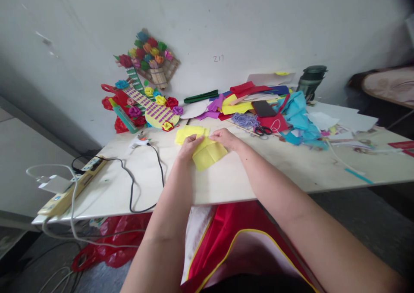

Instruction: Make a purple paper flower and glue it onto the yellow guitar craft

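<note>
My left hand [190, 145] is closed on a thin, creased piece of yellow crepe paper [208, 157], its thumb pressing on top. At the paper's upper right edge, my right hand [225, 138] pinches a corner between thumb and fingers. The paper hangs just over the tabletop and its lower part lies spread toward me. More folded yellow paper [190, 132] shows behind my left hand; whether it is joined to the held piece I cannot tell.
A glue gun [139, 142] with a black cord lies left, near a power strip [76, 187]. Behind are a green glue bottle [124, 116] and a flower-decorated guitar shape [155, 105]. To the right are scissors [262, 130], purple yarn [246, 120], a phone [263, 108] and a dark bottle [311, 82].
</note>
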The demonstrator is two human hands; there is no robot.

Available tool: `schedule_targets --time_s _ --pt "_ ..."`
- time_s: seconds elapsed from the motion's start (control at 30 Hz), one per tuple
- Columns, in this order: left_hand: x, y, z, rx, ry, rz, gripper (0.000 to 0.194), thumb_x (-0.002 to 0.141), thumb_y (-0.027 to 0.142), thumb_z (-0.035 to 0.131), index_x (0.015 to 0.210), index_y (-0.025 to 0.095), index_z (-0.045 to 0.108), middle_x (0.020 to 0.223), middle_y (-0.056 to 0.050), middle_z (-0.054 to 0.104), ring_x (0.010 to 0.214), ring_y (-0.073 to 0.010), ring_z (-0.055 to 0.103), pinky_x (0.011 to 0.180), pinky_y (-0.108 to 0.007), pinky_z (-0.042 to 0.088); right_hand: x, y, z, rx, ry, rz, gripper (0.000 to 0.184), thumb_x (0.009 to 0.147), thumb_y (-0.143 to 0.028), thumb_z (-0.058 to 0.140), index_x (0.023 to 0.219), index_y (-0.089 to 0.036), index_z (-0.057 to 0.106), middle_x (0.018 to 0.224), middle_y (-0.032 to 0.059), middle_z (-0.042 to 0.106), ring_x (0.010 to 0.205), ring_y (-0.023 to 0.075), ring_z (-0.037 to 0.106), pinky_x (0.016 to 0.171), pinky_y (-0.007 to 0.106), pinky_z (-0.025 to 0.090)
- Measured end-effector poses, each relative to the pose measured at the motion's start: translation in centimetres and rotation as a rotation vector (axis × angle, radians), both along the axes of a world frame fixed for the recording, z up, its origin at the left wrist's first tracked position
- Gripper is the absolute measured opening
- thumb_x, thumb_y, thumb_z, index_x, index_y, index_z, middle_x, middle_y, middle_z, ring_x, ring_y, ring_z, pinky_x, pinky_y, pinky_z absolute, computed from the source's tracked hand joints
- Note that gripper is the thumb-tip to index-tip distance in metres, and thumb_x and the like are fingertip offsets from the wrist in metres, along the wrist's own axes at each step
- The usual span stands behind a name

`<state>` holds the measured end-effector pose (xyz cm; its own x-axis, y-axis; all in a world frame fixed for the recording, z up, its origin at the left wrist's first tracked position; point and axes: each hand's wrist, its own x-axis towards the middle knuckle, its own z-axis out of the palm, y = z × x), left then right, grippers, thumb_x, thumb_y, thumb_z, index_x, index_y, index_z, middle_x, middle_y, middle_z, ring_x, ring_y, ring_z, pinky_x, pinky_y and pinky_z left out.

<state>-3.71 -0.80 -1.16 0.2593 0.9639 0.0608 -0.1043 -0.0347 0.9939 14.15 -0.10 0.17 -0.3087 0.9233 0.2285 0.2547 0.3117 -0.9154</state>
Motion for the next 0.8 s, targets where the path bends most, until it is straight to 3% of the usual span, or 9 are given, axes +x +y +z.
schedule_targets --time_s 0.27,0.43,0.6,0.8 --pt "0.1 0.4 -0.5 -0.008 -0.006 0.013 0.036 0.056 0.039 0.078 0.074 0.014 0.061 0.065 -0.003 0.064 0.057 -0.0165 0.061 0.057 -0.028 0.048 0.0 0.0 -0.3 -0.038 0.041 0.002 0.035 0.066 -0.049 0.058 0.057 -0.017 0.048 0.052 -0.0054 0.04 0.053 0.0089 0.038 0.052 0.023 0.028" --pt "0.2 0.4 -0.4 0.001 -0.019 0.036 0.035 0.058 0.039 0.077 0.076 0.013 0.062 0.064 -0.003 0.064 0.056 -0.0159 0.06 0.057 -0.028 0.048 0.2 0.1 -0.2 -0.076 0.146 -0.059 0.044 0.07 -0.056 0.053 0.073 -0.013 0.062 0.062 0.0009 0.055 0.059 0.0128 0.049 0.057 0.026 0.036" --pt "0.3 0.5 -0.5 0.02 -0.022 0.069 0.033 0.058 0.038 0.076 0.07 0.014 0.058 0.063 -0.002 0.063 0.053 -0.0139 0.058 0.052 -0.025 0.045 0.0 0.8 -0.8 0.042 0.012 -0.056 0.039 0.057 -0.052 0.066 0.062 -0.014 0.06 0.059 -0.0009 0.052 0.061 0.0124 0.046 0.057 0.025 0.034" --pt "0.3 0.4 -0.4 0.024 -0.017 0.067 0.034 0.057 0.04 0.077 0.069 0.014 0.058 0.063 -0.002 0.063 0.055 -0.0144 0.059 0.053 -0.025 0.045 -0.2 1.8 -1.6 0.131 -0.071 -0.097 0.037 0.063 -0.05 0.06 0.051 -0.016 0.052 0.053 -0.0032 0.043 0.057 0.0112 0.041 0.055 0.025 0.031"
